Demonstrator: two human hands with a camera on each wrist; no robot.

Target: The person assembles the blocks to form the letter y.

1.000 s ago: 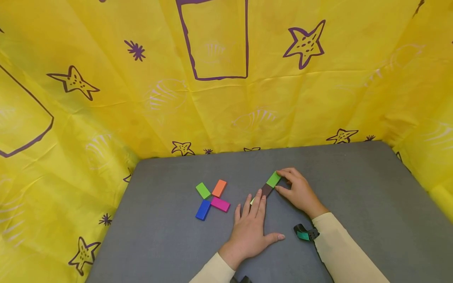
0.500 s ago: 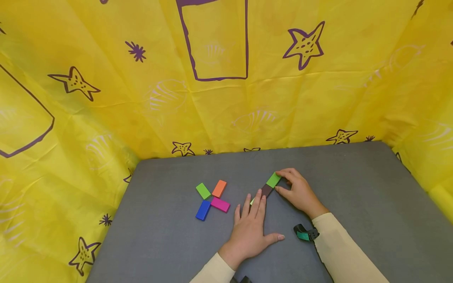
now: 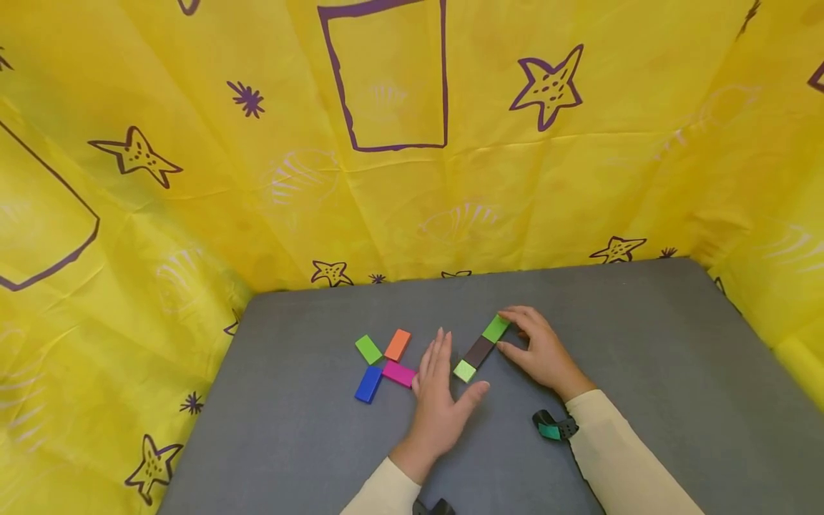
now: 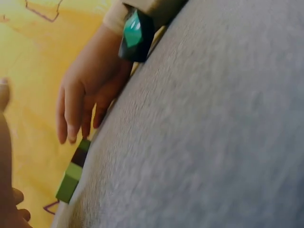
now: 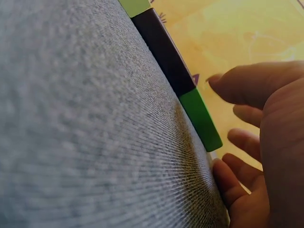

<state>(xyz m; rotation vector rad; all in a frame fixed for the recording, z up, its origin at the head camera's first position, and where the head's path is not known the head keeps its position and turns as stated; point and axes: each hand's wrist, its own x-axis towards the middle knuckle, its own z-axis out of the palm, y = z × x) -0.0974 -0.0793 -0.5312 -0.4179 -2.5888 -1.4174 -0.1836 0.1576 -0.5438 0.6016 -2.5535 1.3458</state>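
Note:
A slanting row holds a green block (image 3: 496, 328), a dark brown block (image 3: 479, 352) and a light green block (image 3: 465, 371), end to end on the grey table (image 3: 290, 458). My right hand (image 3: 541, 354) is at the row's far end, fingertips right at the green block. In the right wrist view, a gap shows between its upper digit and the blocks. My left hand (image 3: 438, 408), fingers straight and thumb spread, is between the light green block and a magenta block (image 3: 398, 373), whose right end it overlaps in the head view. It holds nothing.
Left of my left hand, a lime green block (image 3: 369, 350), an orange block (image 3: 398, 345) and a blue block (image 3: 368, 384) form a pinwheel with the magenta one. Yellow patterned cloth (image 3: 386, 214) hangs behind the table. A black and teal wrist device (image 3: 555, 426) sits by my right sleeve.
My left hand has come off the near end of the row and shifted left, uncovering the light green block. My right hand stays almost in place and the blocks keep their layout.

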